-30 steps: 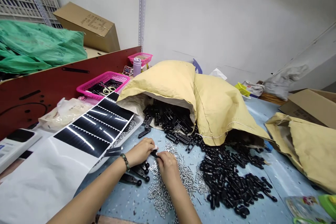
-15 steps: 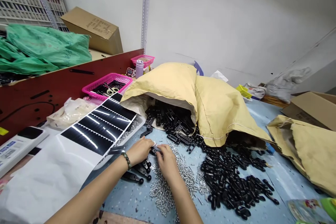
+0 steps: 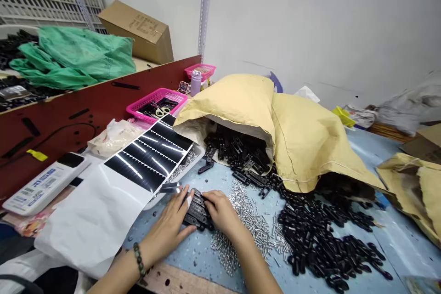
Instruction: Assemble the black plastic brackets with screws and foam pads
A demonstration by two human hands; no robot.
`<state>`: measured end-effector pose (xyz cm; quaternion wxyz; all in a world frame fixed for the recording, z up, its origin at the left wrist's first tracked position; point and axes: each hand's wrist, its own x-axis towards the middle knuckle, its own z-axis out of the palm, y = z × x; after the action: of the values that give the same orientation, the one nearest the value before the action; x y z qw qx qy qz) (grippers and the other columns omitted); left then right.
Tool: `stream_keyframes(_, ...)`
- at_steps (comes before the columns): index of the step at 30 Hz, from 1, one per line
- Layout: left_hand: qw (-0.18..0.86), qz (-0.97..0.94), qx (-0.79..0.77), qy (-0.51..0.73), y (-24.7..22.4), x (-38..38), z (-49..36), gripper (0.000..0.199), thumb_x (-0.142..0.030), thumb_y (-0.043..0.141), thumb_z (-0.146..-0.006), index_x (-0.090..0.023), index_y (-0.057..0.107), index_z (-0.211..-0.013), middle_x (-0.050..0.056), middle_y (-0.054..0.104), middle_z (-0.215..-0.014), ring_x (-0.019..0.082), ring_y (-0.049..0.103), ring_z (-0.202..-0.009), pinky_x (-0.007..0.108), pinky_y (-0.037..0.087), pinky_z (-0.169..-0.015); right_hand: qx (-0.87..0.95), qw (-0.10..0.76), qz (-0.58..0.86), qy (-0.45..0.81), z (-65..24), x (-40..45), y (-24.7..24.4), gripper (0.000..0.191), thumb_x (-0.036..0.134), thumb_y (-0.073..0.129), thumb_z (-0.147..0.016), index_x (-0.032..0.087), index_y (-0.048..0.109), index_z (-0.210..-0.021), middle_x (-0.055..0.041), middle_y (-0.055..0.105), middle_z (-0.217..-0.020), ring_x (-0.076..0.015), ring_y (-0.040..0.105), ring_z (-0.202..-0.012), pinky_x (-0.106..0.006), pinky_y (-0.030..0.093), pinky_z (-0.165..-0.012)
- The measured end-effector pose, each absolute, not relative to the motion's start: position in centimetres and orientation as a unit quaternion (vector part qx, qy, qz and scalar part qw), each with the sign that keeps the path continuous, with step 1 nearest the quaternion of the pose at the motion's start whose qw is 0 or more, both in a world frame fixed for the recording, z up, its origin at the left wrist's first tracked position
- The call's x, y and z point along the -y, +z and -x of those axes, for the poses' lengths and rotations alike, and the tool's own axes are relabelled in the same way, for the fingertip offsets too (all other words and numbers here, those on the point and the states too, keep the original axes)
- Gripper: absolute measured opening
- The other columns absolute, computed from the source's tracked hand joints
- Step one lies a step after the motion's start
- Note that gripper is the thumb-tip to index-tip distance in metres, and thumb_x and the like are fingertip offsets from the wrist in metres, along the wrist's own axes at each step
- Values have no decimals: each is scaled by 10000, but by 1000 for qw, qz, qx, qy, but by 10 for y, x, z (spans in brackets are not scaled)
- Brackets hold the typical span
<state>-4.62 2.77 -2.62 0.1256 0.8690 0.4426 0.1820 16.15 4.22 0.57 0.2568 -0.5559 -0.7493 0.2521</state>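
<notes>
Nearby, table edge (image 3: 195, 280), left hand (image 3: 168, 226) splayed on black parts (image 3: 197, 211), right hand (image 3: 223, 213), grip unclear

Left fingers (image 3: 179, 203) splayed; right fingers (image 3: 211, 196) bent

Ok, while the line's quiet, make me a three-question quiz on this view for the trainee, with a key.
1. True or false: black elongated parts lie by the fingers of both the left hand and the right hand.

2. In the picture, what lies heaped on the blue tabletop just to the right of the right hand?
A) cardboard boxes
B) small silver fasteners
C) green plastic sheeting

3. What colour is the basket that the scissors lie in?

Key: 1. True. 2. B. 3. Pink.
</notes>
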Motion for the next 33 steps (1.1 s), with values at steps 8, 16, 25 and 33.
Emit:
stream_keyframes(8,108,-880,-422,193,-9,-24,32,665,-427,476,-950,-260,167,-1514,102,256,-1555,360,247,-1407,621,318,-1074,695,242,664,134,-199,-76,0,337,84,437,-903,169,652,-1149,-135,630,-1154,-266,544,-1088,-411,418,-966)
stream_keyframes(16,210,-884,-363,204,18,-91,-43,311,-163,400,-928,-197,536,-1205,97,613,-1194,239,571,-1125,398,467,-981,691,229,678,100,-224,-55,0,267,129,540,-867,243,657,-1077,-49,651,-1039,-205,560,-1028,-309,438,-916)
stream_keyframes(25,230,-920,-295,120,7,-104,-107,248,-129,518,-835,-184,640,-1044,102,644,-1068,282,579,-1011,414,462,-894,559,231,789,106,-277,20,-2,244,187,523,-894,140,688,-1068,-136,650,-989,-271,608,-980,-358,453,-913)
stream_keyframes(33,266,-931,-225,108,28,-93,-134,318,-110,507,-838,-230,632,-1105,72,632,-1177,280,532,-1131,448,417,-954,503,249,818,126,-277,32,17,289,161,425,-930,127,647,-1111,-132,624,-1061,-243,602,-1007,-325,437,-909)
